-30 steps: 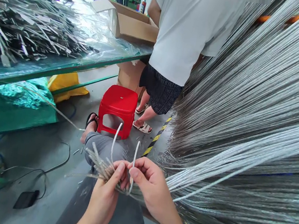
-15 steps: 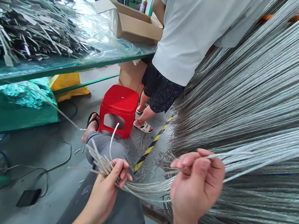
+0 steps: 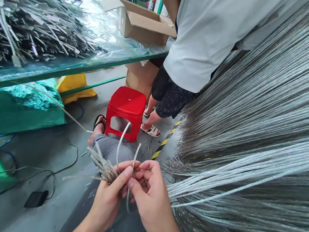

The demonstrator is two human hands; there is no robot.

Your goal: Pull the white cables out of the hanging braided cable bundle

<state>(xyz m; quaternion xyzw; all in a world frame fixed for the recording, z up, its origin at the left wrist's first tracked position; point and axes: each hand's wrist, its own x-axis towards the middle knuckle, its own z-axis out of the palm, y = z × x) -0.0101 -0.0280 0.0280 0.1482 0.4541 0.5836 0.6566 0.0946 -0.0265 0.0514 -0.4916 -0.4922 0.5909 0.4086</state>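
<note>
A bundle of thin grey braided wires (image 3: 101,164) is gripped in my left hand (image 3: 110,194), its cut ends fanning out to the left. One whitish strand (image 3: 122,142) curves up out of that grip. Close beside it, my right hand (image 3: 149,196) is closed, thumb and fingers pinching a short upright strand (image 3: 136,156) whose lower end hangs below the fingers. The two hands meet at the fingertips. Behind my right hand, long silvery strands (image 3: 239,171) stretch away to the large mass of wires on the right.
A red stool (image 3: 127,102) stands ahead, near a person in a light shirt (image 3: 207,34). At the left, a table (image 3: 92,64) bears a heap of wires with flat ends (image 3: 33,32) and an open carton (image 3: 147,25). Dense hanging wires (image 3: 260,108) fill the right.
My right hand has moved left and down from the long strands to my left hand. A second short strand now stands up between the hands. The view has shifted slightly.
</note>
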